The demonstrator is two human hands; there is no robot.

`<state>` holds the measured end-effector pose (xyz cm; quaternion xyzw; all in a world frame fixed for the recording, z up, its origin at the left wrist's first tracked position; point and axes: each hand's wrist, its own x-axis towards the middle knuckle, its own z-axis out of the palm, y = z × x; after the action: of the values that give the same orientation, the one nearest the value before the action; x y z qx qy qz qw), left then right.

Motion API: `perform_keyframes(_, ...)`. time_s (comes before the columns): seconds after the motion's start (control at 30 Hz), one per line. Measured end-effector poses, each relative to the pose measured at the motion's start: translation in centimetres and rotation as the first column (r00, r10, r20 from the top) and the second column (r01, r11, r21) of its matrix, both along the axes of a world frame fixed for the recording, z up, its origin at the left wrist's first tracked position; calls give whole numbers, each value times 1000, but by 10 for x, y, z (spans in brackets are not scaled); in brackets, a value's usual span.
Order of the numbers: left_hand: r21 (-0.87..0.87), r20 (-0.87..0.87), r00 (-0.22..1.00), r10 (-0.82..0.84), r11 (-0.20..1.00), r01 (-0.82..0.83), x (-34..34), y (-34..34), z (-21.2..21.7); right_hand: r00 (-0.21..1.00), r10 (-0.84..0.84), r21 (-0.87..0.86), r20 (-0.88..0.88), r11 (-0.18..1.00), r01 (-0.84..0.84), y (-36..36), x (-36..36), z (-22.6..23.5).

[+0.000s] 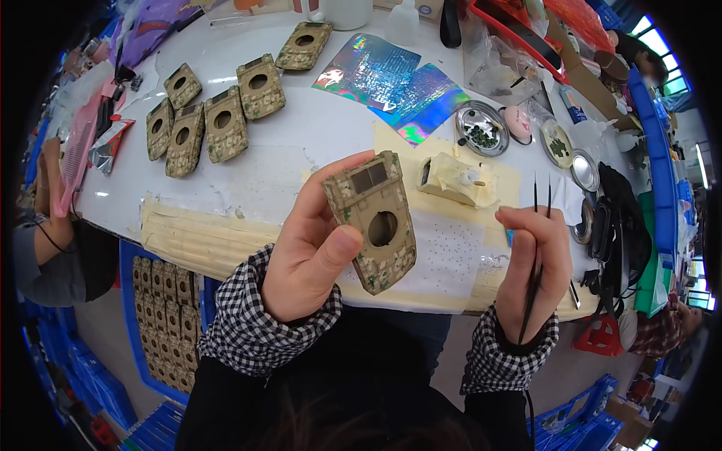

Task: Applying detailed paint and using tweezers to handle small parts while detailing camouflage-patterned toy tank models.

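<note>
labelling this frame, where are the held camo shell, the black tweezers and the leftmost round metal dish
Held camouflage shell (374, 205): head view, flat tan top above the round hole.
Black tweezers (530, 302): head view, lower shaft, well below the tips.
Leftmost round metal dish (473, 115): head view, bare metal near its upper edge.

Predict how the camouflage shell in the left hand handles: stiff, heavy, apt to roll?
The camouflage shell is probably stiff: it holds its shape in the left hand. Likely light for its size, since one hand supports it and its round opening suggests a hollow body. Rolling seems unlikely: it looks long and boxy, not round.
</note>
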<state>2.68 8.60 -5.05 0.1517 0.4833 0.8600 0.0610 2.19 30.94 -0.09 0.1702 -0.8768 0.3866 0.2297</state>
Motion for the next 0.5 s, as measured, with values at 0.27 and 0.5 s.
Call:
perform_keyframes(0.27, -138, -47, 968, 248, 958, -253, 1, 7, 6, 986, -135, 220, -101, 963, 155, -8, -28, -10)
perform_keyframes(0.5, -20, -23, 990, 140, 990, -140, 1, 1, -1, 985, -94, 196, -142, 973, 121, -11, -34, -18)
